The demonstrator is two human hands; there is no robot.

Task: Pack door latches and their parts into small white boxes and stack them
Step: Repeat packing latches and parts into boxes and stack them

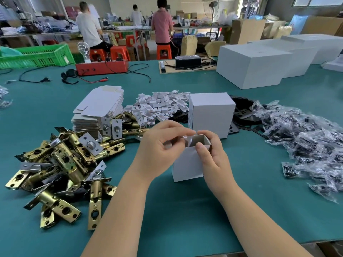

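A workshop runs behind my bench, with people seated on red stools at the top of the frame, and a teal table (185, 210) fills everything below them. Large white cartons (250, 65) sit at the upper right, a green crate (37, 56) at the upper left. A heap of brass door latches (61, 164) spreads over the lower left; clear bags of black parts (306, 138) cover the right side. Flat box blanks (100, 106) lie stacked left of centre, beside a pile of small white inserts (159, 106). A stack of finished white boxes (210, 114) stands just above centre. In front of it I hold a small white box (187, 164) upright with its top open. My right hand (211, 154) grips its right wall, thumb lying across the front face near the rim. My left hand (159, 147), fingers curled, pinches something pale at the box's open mouth; I cannot tell what it is.
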